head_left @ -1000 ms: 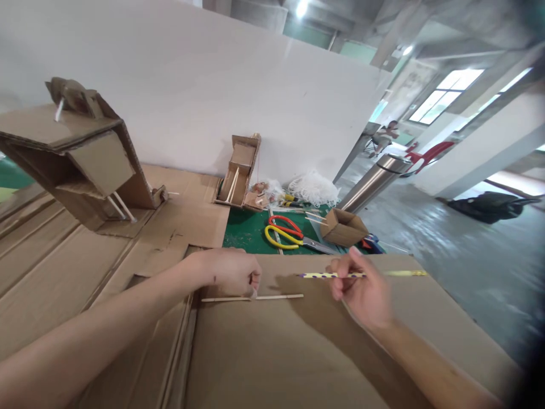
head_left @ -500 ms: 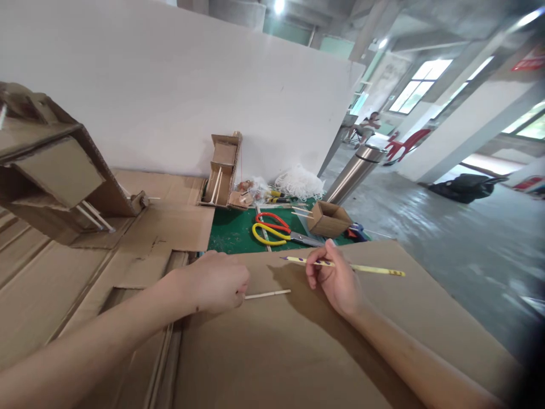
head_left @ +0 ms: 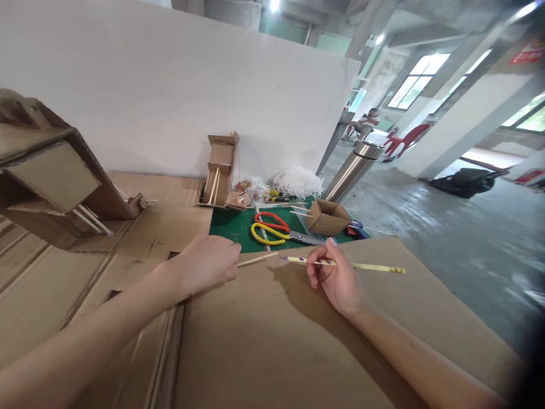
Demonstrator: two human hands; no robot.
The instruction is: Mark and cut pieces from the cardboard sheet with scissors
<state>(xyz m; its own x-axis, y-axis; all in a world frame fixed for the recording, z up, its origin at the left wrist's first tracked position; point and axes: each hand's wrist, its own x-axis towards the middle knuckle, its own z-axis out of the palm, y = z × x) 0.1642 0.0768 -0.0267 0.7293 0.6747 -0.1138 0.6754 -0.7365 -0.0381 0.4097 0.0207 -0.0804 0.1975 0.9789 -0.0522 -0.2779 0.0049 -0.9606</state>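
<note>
My left hand (head_left: 206,264) is closed on a thin wooden stick (head_left: 258,259) and holds it lifted above a large sheet of cardboard (head_left: 272,341), the tip pointing right. My right hand (head_left: 334,278) is closed on a yellow pencil with purple dots (head_left: 366,266), held level over the same sheet. The stick's tip and the pencil's tip nearly meet. Just beyond both hands, scissors with red and yellow handles (head_left: 272,228) lie on a green cutting mat (head_left: 232,230).
A cardboard model with sticks (head_left: 55,182) stands at the left, a smaller cardboard frame (head_left: 221,170) by the white wall. A small open cardboard box (head_left: 330,217), white string (head_left: 298,182) and a steel bin (head_left: 351,170) are at the right. A person sits far off.
My left hand has picked the wooden stick up off the cardboard and raised it towards the cutting mat. The right hand has stayed in place with the pencil.
</note>
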